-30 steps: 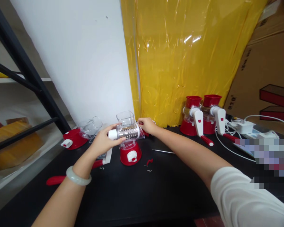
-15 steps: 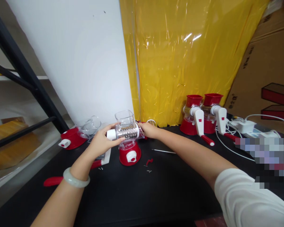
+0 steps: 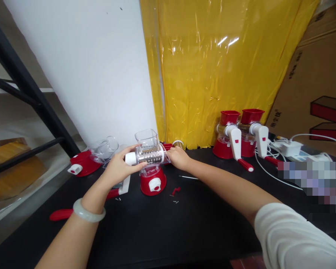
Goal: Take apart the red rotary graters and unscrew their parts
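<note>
A rotary grater with a clear housing and hopper [image 3: 146, 137] stands upright on its red base [image 3: 153, 182]. Inside the housing lies a perforated metal grater drum [image 3: 149, 154], its white hub pointing left. My left hand [image 3: 118, 166] is closed around the hub end, thumb in front and fingers behind. At the housing's right mouth is my right hand [image 3: 179, 158], fingers curled in and partly hidden; what they grip cannot be made out. Just behind it are red parts [image 3: 167, 146] and another metal drum [image 3: 178, 143].
Left of the grater lie a red base with clear housing [image 3: 85, 163] and a red-handled white crank [image 3: 124, 185]. In front are a small red piece [image 3: 176, 191], screws [image 3: 175, 202] and a thin metal rod [image 3: 188, 177]. Two assembled graters [image 3: 226, 144] and white cables [image 3: 271, 149] are at right.
My right hand has shifted slightly right along the housing's mouth, uncovering more of the red parts and the drum behind. My left hand stays on the hub end.
</note>
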The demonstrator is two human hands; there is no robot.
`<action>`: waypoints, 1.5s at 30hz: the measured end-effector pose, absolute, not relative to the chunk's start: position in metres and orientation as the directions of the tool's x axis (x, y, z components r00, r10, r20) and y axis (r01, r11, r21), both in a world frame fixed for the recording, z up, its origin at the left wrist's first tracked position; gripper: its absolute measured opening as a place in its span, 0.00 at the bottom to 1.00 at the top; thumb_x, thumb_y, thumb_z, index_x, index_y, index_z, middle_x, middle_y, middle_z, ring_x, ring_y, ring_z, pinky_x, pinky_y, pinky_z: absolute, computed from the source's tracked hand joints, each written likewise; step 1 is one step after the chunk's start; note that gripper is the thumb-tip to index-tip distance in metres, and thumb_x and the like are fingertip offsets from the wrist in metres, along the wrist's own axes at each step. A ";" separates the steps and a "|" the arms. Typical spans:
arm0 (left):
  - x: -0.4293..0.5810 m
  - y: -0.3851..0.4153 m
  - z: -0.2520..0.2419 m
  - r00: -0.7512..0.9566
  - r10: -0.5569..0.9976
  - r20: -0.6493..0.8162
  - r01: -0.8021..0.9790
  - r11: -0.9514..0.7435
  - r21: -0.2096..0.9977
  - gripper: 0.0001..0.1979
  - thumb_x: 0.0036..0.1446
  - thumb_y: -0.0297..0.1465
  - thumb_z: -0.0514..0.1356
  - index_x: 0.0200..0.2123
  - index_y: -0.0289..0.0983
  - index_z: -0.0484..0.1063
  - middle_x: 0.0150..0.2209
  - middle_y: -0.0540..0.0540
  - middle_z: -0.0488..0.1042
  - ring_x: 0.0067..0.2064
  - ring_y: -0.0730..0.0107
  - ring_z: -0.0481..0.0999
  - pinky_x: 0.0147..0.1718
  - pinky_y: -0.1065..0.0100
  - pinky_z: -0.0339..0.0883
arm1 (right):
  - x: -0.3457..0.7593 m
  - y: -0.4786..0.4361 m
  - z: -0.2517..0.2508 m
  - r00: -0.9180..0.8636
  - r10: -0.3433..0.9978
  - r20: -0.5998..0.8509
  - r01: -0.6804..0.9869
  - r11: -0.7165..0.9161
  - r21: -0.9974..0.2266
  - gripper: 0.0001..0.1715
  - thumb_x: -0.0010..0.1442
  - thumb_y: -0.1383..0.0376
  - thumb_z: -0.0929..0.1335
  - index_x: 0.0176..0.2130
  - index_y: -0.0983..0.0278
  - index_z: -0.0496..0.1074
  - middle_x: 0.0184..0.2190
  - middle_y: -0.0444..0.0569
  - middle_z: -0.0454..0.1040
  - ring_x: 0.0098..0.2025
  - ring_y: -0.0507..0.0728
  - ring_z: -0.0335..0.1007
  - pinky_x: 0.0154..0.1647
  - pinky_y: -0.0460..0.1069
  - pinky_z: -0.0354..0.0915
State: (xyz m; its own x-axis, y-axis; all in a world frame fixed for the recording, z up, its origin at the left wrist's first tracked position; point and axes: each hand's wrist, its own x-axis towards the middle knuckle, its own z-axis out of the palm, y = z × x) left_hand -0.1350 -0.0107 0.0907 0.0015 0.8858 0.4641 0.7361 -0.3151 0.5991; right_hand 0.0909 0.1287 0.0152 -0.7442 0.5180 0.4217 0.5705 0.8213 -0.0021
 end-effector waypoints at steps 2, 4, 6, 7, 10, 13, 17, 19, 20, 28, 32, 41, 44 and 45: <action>-0.135 -0.010 0.090 0.008 0.887 0.461 0.731 -0.320 0.602 0.37 0.44 0.45 0.70 0.57 0.36 0.70 0.49 0.39 0.78 0.49 0.52 0.78 0.53 0.52 0.69 | 0.090 0.129 0.014 -0.738 0.523 0.427 0.589 0.807 0.029 0.10 0.65 0.67 0.64 0.44 0.66 0.74 0.41 0.55 0.79 0.46 0.60 0.71 0.45 0.52 0.55; -0.136 -0.010 0.090 0.013 0.886 0.463 0.732 -0.324 0.599 0.37 0.44 0.44 0.70 0.57 0.36 0.70 0.49 0.39 0.78 0.49 0.51 0.78 0.54 0.51 0.68 | 0.088 0.129 0.014 -0.728 0.532 0.432 0.601 0.799 0.030 0.10 0.65 0.65 0.65 0.44 0.65 0.74 0.42 0.54 0.79 0.46 0.60 0.71 0.44 0.52 0.55; -0.136 -0.009 0.090 0.018 0.886 0.464 0.735 -0.326 0.594 0.37 0.44 0.44 0.70 0.58 0.36 0.70 0.50 0.39 0.78 0.50 0.51 0.78 0.55 0.50 0.68 | 0.086 0.130 0.013 -0.719 0.541 0.436 0.615 0.788 0.036 0.11 0.65 0.65 0.65 0.44 0.65 0.74 0.42 0.54 0.79 0.46 0.60 0.71 0.43 0.52 0.54; -0.136 -0.009 0.090 0.018 0.886 0.463 0.735 -0.326 0.595 0.37 0.45 0.44 0.69 0.58 0.36 0.70 0.50 0.39 0.78 0.50 0.51 0.78 0.54 0.50 0.68 | 0.084 0.130 0.012 -0.714 0.546 0.437 0.622 0.782 0.039 0.11 0.66 0.66 0.64 0.44 0.65 0.74 0.42 0.54 0.79 0.45 0.60 0.71 0.43 0.52 0.54; -0.136 -0.010 0.090 0.012 0.889 0.458 0.735 -0.319 0.599 0.37 0.45 0.44 0.69 0.58 0.36 0.70 0.49 0.39 0.78 0.49 0.52 0.78 0.53 0.52 0.69 | 0.081 0.129 0.009 -0.704 0.559 0.439 0.639 0.767 0.048 0.13 0.67 0.67 0.62 0.44 0.66 0.75 0.40 0.55 0.79 0.43 0.59 0.71 0.42 0.52 0.54; -0.136 -0.010 0.089 0.011 0.886 0.464 0.732 -0.324 0.600 0.37 0.45 0.44 0.69 0.58 0.36 0.70 0.49 0.39 0.78 0.49 0.52 0.78 0.53 0.52 0.69 | 0.080 0.128 0.007 -0.705 0.558 0.439 0.642 0.764 0.060 0.14 0.67 0.67 0.61 0.44 0.66 0.75 0.41 0.56 0.78 0.43 0.59 0.70 0.42 0.53 0.53; -0.137 -0.010 0.088 0.012 0.887 0.461 0.728 -0.324 0.604 0.38 0.44 0.44 0.70 0.58 0.36 0.70 0.50 0.40 0.78 0.49 0.53 0.78 0.53 0.53 0.69 | 0.081 0.129 0.005 -0.715 0.545 0.438 0.633 0.771 0.075 0.15 0.68 0.66 0.61 0.45 0.67 0.75 0.41 0.56 0.78 0.44 0.60 0.69 0.43 0.53 0.53; -0.137 -0.010 0.088 0.007 0.890 0.456 0.733 -0.315 0.604 0.38 0.44 0.44 0.70 0.58 0.37 0.70 0.50 0.40 0.78 0.49 0.54 0.78 0.52 0.54 0.70 | 0.080 0.130 0.004 -0.715 0.544 0.440 0.633 0.770 0.078 0.15 0.68 0.66 0.61 0.45 0.67 0.74 0.41 0.56 0.78 0.45 0.60 0.68 0.44 0.54 0.53; -0.137 -0.009 0.088 0.004 0.891 0.454 0.734 -0.311 0.604 0.38 0.44 0.44 0.70 0.58 0.37 0.70 0.50 0.40 0.78 0.48 0.54 0.79 0.52 0.54 0.70 | 0.080 0.130 0.004 -0.714 0.544 0.441 0.634 0.769 0.078 0.14 0.68 0.66 0.61 0.44 0.67 0.74 0.41 0.56 0.78 0.44 0.60 0.68 0.44 0.53 0.53; -0.134 -0.011 0.090 0.012 0.893 0.451 0.706 -0.327 0.628 0.38 0.44 0.43 0.70 0.58 0.36 0.70 0.49 0.39 0.78 0.49 0.53 0.78 0.52 0.53 0.70 | 0.083 0.128 0.005 -0.709 0.539 0.455 0.632 0.771 0.073 0.14 0.66 0.62 0.63 0.46 0.67 0.73 0.43 0.58 0.76 0.47 0.61 0.66 0.46 0.54 0.55; -0.133 -0.011 0.091 0.008 0.891 0.453 0.708 -0.325 0.627 0.36 0.45 0.44 0.69 0.57 0.37 0.69 0.49 0.40 0.78 0.49 0.54 0.78 0.52 0.53 0.69 | 0.091 0.125 0.005 -0.688 0.515 0.511 0.604 0.797 0.011 0.16 0.64 0.62 0.65 0.48 0.68 0.71 0.47 0.59 0.74 0.49 0.62 0.65 0.48 0.55 0.58; -0.132 -0.014 0.081 -0.160 0.868 0.470 0.766 -0.191 0.614 0.36 0.40 0.47 0.70 0.49 0.37 0.63 0.48 0.38 0.74 0.47 0.51 0.77 0.45 0.53 0.71 | 0.088 0.102 0.031 -0.319 0.745 0.586 0.182 0.655 -0.734 0.18 0.69 0.56 0.57 0.38 0.63 0.69 0.37 0.48 0.74 0.41 0.55 0.70 0.45 0.50 0.64; -0.131 -0.016 0.078 -0.156 0.866 0.475 0.765 -0.198 0.613 0.33 0.42 0.48 0.68 0.47 0.38 0.63 0.45 0.41 0.74 0.44 0.54 0.77 0.42 0.56 0.70 | 0.080 0.086 0.033 -0.338 0.787 0.516 0.006 0.550 -0.835 0.24 0.64 0.47 0.61 0.31 0.62 0.67 0.29 0.44 0.71 0.34 0.53 0.68 0.39 0.49 0.65; -0.131 -0.016 0.077 -0.150 0.864 0.480 0.759 -0.210 0.616 0.33 0.43 0.48 0.68 0.47 0.38 0.63 0.44 0.41 0.74 0.44 0.55 0.76 0.42 0.56 0.70 | 0.079 0.081 0.033 -0.355 0.797 0.490 -0.071 0.499 -0.864 0.25 0.62 0.45 0.63 0.30 0.62 0.67 0.28 0.43 0.71 0.33 0.53 0.67 0.38 0.48 0.65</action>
